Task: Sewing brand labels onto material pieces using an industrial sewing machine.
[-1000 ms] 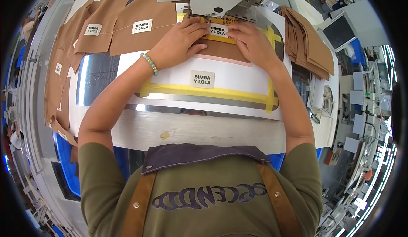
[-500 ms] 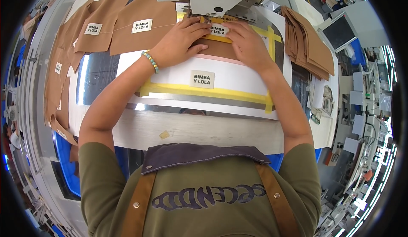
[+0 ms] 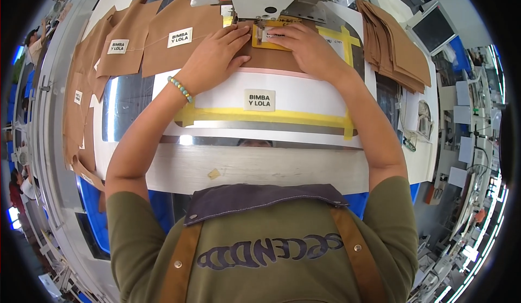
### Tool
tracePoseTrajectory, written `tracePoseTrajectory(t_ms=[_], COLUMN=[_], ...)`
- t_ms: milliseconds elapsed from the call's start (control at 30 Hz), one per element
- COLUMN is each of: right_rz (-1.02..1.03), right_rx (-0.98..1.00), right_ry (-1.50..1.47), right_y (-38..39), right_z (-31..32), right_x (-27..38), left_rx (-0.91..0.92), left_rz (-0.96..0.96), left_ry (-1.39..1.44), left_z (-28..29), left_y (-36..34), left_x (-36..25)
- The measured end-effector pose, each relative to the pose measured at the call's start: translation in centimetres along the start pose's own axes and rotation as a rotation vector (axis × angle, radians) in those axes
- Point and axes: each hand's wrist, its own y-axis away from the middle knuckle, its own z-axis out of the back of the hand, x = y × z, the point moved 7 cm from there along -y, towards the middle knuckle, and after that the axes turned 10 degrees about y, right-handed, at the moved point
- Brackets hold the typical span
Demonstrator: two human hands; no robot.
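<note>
My left hand [image 3: 217,57] lies with fingers stretched out on brown material [image 3: 266,56] just left of a yellow rectangular template [image 3: 272,43] beneath the sewing machine head [image 3: 258,1]. My right hand [image 3: 311,50] rests on the template from the right, fingers extended over a white label in its opening, partly hiding it; the needle area is too small to make out. Below both hands, a loose white label with black lettering [image 3: 259,100] lies on a white sheet [image 3: 222,99] edged with yellow tape [image 3: 260,115].
At left, brown pieces with white labels [image 3: 163,53] overlap, joined by thread. A stack of brown pieces [image 3: 393,48] sits at right, beside a screen [image 3: 434,27]. Blue bins [image 3: 95,216] stand below the table edge [image 3: 255,170]. Other people [image 3: 35,48] are at far left.
The template has shifted left under the machine. My left hand has moved slightly left, and my right hand's fingers now reach further over the label. The camera view has shifted a little.
</note>
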Motion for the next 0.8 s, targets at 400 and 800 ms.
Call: tracePoseTrajectory(t_ms=[400, 800], right_rz=[-0.045, -0.051], right_rx=[0.003, -0.054], right_ry=[-0.093, -0.028], right_y=[0.0, -0.9], right_z=[-0.4, -1.1], right_x=[-0.4, -1.7], left_rx=[-0.015, -0.013], left_rz=[0.0, 0.05], left_ry=[0.055, 0.07], left_z=[1.3, 2.9], left_y=[0.4, 1.8], left_x=[-0.5, 0.3])
